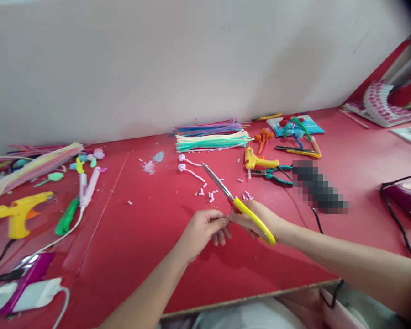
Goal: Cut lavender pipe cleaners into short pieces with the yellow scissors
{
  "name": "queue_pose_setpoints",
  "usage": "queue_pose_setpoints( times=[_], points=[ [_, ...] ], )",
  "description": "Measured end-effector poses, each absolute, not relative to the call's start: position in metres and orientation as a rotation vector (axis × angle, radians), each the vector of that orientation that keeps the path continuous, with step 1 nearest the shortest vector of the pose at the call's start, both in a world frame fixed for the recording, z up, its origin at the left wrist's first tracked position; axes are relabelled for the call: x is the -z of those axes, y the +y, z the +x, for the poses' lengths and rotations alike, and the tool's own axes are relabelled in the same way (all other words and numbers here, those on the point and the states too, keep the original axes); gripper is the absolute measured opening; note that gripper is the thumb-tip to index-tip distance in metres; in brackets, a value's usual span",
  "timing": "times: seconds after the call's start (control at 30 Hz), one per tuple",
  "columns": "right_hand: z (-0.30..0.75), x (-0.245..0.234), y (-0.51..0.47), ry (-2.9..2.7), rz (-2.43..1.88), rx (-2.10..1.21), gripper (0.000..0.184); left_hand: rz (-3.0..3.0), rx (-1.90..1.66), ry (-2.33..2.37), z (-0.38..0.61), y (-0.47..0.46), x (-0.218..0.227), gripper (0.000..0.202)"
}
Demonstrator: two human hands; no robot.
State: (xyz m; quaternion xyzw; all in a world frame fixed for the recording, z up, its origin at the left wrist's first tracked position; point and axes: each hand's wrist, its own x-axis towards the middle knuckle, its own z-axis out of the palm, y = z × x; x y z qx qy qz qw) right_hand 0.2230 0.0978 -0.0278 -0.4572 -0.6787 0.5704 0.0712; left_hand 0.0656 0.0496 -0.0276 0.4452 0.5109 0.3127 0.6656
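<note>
Above the front part of the red table (pixel 133 256), my two hands meet at the fingertips. The thumb and index finger of my left hand (pixel 205 228) are pinched together; whatever lies between them is too small or hidden to make out. My right hand (pixel 255 214) holds yellow-handled scissors (pixel 250 212), their blades pointing up and to the left. Beyond the blades lie several short pale pink cut pieces (pixel 211 196). Two pale pink pipe-cleaner stems with knotted heads (pixel 192 171) lie just left of the scissor tip.
Bundles of pipe cleaners (pixel 210 140) lie along the wall. Right of them are a yellow glue gun (pixel 260 160), teal-handled pliers (pixel 277 176) and tweezers (pixel 297 151). At left lie another yellow glue gun (pixel 20 212), a green-handled tool (pixel 67 217) and a white cable (pixel 68 233).
</note>
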Motion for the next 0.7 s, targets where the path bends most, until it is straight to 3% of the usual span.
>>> queue_pose_setpoints(
  times=[0.23,0.43,0.7],
  points=[
    [0.230,0.025,0.098,-2.209,-1.187,-1.533,0.007,0.976,-0.620,1.188,0.069,0.048,0.027,0.023],
    [0.232,0.022,0.100,-2.172,-1.121,-1.609,0.013,0.884,-0.660,1.155,0.068,0.044,0.024,0.020],
    [0.255,0.009,0.092,-2.334,-1.369,-1.522,0.034,0.913,-0.939,1.315,0.053,0.048,0.029,0.022]
  ],
)
